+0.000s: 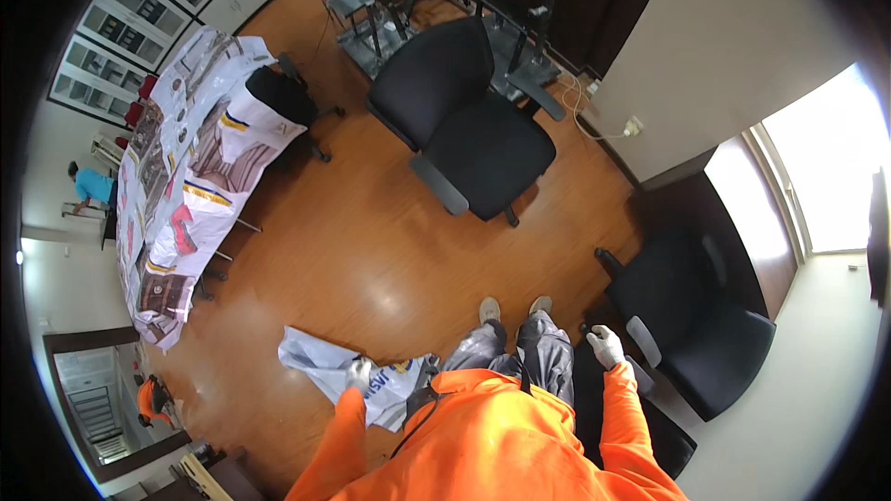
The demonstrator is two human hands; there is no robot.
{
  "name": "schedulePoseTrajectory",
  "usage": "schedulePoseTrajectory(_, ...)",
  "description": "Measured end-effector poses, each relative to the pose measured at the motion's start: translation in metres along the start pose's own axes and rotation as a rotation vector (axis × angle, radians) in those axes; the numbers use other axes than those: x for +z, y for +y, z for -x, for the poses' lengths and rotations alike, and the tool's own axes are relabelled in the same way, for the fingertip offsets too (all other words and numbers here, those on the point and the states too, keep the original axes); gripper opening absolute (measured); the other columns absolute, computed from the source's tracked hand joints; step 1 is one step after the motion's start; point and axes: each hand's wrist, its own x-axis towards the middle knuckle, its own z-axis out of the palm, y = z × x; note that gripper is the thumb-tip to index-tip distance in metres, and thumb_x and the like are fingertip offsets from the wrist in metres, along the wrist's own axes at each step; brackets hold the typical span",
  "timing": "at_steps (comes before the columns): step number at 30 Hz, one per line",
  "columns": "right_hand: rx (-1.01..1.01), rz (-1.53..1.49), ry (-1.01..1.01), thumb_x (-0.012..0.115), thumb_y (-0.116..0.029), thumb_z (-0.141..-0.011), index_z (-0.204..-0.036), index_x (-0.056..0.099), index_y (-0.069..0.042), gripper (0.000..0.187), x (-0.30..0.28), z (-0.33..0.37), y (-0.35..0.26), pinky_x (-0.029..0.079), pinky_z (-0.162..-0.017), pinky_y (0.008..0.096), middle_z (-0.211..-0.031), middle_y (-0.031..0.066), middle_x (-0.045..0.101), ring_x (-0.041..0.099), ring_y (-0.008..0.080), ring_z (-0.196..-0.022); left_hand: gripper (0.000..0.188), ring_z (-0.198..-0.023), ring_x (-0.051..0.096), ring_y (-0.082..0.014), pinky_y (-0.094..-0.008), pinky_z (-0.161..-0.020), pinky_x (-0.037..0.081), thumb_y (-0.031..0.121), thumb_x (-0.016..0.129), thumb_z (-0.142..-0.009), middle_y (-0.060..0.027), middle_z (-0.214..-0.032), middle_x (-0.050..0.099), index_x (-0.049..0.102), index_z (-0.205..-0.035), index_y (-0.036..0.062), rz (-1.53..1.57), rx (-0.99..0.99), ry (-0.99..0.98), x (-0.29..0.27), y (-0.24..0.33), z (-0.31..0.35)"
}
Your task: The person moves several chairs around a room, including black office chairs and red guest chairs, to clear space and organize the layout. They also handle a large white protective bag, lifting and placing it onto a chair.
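Note:
My left hand (358,374), in a pale glove, is closed on a white printed plastic sheet (316,360) with blue and yellow marks. The sheet hangs beside my left leg, its wide end spread out over the floor to the left. My right hand (605,346), also gloved, is out to the right with its fingers loosely bent and slightly apart. Nothing shows in it. It is above a black chair (664,427), close to the grey armrest of another black chair (677,292) by the wall. My right sleeve covers part of the nearer chair.
A black office chair (483,121) stands ahead on the wooden floor (371,250). To the left, a long table is draped in printed sheeting (213,148). Wires lie near a wall plug (633,127). A person in blue (93,186) bends at the far left; an orange-clad figure (153,401) shows lower left.

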Motion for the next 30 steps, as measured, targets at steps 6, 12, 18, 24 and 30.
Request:
schedulePoseTrajectory(6,0.0,-0.204,0.014,0.066,-0.027,-0.088,-0.114,0.064,0.003,0.04,0.031,-0.089,-0.074,0.052,-0.075,0.0329,-0.095,0.016,0.07,0.067,0.0217,-0.086,0.033,-0.065,0.062,-0.0156,-0.0305,-0.057,0.051,0.032,0.068,-0.086,-0.0079,-0.083,0.066,0.064,-0.104,0.004,0.35,-0.122,-0.033,-0.012,0.047,-0.046)
schedulePoseTrajectory(12,-0.005,-0.182,-0.165,0.066,-0.033,-0.088,-0.116,0.064,0.0,0.044,0.07,-0.177,-0.169,0.05,-0.091,0.0363,-0.112,0.0184,0.068,0.065,0.0294,-0.105,0.032,-0.079,0.062,-0.0131,-0.028,-0.068,0.051,0.028,0.065,-0.092,-0.0076,-0.099,0.065,0.061,-0.113,0.0034,0.456,0.473,-0.117,-0.047,0.308,-0.151)
schedulePoseTrajectory(18,0.032,-0.001,-0.251,0.07,-0.04,-0.08,-0.119,0.063,-0.002,0.055,0.142,-0.311,-0.25,0.049,-0.094,0.039,-0.116,0.0211,0.066,0.063,0.0332,-0.111,0.048,-0.11,0.06,-0.0243,-0.0358,-0.097,0.046,0.024,0.065,-0.093,-0.0166,-0.123,0.06,0.05,-0.132,0.0015,0.276,0.771,0.013,-0.063,0.555,-0.217)
schedulePoseTrajectory(24,0.036,0.041,-0.181,0.071,-0.042,-0.073,-0.129,0.057,-0.008,0.067,0.214,-0.393,-0.36,0.047,-0.098,0.0434,-0.123,0.0184,0.062,0.058,0.0366,-0.116,0.061,-0.119,0.051,-0.027,-0.0366,-0.102,0.042,0.027,0.068,-0.091,-0.0175,-0.14,0.047,0.041,-0.142,0.0039,0.067,0.792,0.03,-0.053,0.703,-0.269)
schedulePoseTrajectory(30,0.059,0.23,-0.265,0.075,-0.046,-0.07,-0.131,0.054,-0.015,0.072,0.269,-0.433,-0.411,0.046,-0.096,0.0451,-0.126,0.0147,0.057,0.053,0.0331,-0.12,0.075,-0.132,0.045,-0.0273,-0.0362,-0.11,0.033,0.032,0.07,-0.088,-0.0155,-0.145,0.046,0.034,-0.146,-0.0013,-0.038,0.752,-0.157,-0.026,0.779,-0.333)
